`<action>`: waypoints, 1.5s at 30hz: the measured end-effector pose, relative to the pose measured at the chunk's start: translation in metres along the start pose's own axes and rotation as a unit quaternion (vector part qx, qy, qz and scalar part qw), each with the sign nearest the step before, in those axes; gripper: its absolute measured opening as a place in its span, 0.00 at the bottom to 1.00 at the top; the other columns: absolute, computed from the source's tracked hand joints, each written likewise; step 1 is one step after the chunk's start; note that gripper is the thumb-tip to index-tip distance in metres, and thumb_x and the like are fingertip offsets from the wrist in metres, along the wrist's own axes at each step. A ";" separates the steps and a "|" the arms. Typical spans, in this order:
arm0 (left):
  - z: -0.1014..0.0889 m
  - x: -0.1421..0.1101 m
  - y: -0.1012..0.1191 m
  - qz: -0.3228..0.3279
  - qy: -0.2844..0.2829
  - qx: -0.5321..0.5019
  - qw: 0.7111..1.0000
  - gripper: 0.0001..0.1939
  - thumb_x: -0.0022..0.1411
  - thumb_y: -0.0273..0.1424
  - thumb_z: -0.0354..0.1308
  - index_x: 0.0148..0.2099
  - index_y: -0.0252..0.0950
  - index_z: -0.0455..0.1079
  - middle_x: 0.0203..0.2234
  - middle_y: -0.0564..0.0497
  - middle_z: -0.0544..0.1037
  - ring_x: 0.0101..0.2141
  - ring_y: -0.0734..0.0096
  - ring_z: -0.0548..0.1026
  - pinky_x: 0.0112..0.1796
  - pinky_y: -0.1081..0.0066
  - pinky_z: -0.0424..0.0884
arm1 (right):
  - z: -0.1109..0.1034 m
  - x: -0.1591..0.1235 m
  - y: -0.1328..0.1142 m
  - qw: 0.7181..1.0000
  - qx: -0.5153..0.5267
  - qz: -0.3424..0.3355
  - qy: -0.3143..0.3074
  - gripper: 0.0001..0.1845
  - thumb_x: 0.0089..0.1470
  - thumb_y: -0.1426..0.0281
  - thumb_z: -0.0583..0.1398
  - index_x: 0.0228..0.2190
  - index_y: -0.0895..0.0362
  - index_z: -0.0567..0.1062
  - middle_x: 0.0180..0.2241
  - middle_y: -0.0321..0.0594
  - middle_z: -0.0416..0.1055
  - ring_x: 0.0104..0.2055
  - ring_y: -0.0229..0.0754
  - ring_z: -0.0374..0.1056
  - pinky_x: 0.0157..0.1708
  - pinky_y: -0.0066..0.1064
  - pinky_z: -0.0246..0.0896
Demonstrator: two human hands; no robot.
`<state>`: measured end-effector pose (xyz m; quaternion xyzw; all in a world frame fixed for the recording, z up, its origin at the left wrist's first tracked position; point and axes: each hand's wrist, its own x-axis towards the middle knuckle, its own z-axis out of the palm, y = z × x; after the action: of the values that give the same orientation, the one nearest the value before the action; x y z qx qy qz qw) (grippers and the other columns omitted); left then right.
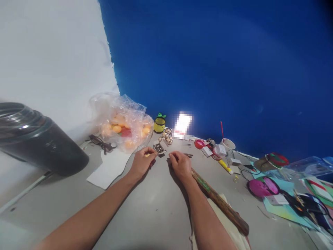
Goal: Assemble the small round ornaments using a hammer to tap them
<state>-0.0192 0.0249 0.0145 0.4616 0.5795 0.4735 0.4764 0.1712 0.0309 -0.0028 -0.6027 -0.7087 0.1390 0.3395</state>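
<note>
My left hand (143, 162) is closed in a pinch beside a small open box (159, 149) of tiny dark, shiny pieces. Something small and yellowish shows at its fingers, too small to name. To the right of the box, my right hand (180, 165) is also pinched, thumb against forefinger, and whatever it may hold is hidden. The two hands are apart, both low over the grey table. Behind the box lie several gold patterned balls (168, 140). A thick wooden handle (221, 203) runs from beside my right wrist toward the near right; its far end is hidden.
A plastic bag of orange fruit (127, 128), glasses (101, 143) and white paper (109, 168) lie left, near a large dark bottle (52, 142). A yellow pineapple-shaped holder (159, 124) and bright screen (182, 125) stand by the blue wall. Small boxes (220, 150), a cup (229, 144) and craft clutter are right.
</note>
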 end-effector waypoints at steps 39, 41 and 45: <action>0.010 0.058 0.034 0.260 -0.118 0.513 0.810 0.07 0.55 0.30 0.66 0.28 0.40 0.70 0.29 0.46 0.79 0.33 0.57 0.76 0.32 0.66 0.59 | -0.002 0.005 -0.007 0.999 -0.035 -0.003 -0.016 0.12 0.65 0.68 0.60 0.32 0.51 0.82 0.34 0.37 0.83 0.37 0.42 0.75 0.36 0.30 0.53; 0.009 0.058 0.033 0.256 -0.103 0.513 0.813 0.06 0.58 0.30 0.63 0.29 0.40 0.70 0.29 0.45 0.79 0.31 0.58 0.76 0.32 0.67 0.59 | -0.002 0.005 -0.007 0.999 -0.038 0.000 -0.015 0.11 0.65 0.68 0.60 0.32 0.50 0.82 0.34 0.37 0.83 0.37 0.42 0.75 0.36 0.30 0.53; 0.007 0.059 0.034 0.239 -0.090 0.492 0.832 0.05 0.62 0.31 0.60 0.32 0.41 0.71 0.26 0.47 0.78 0.30 0.60 0.75 0.32 0.67 0.60 | -0.001 0.005 -0.007 0.999 -0.045 0.002 -0.015 0.11 0.65 0.67 0.60 0.33 0.50 0.82 0.34 0.37 0.83 0.37 0.42 0.75 0.35 0.30 0.53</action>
<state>-0.0170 0.0884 0.0402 0.8000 0.5617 0.1811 0.1079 0.1664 0.0341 0.0043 -0.6169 -0.7179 0.1168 0.3007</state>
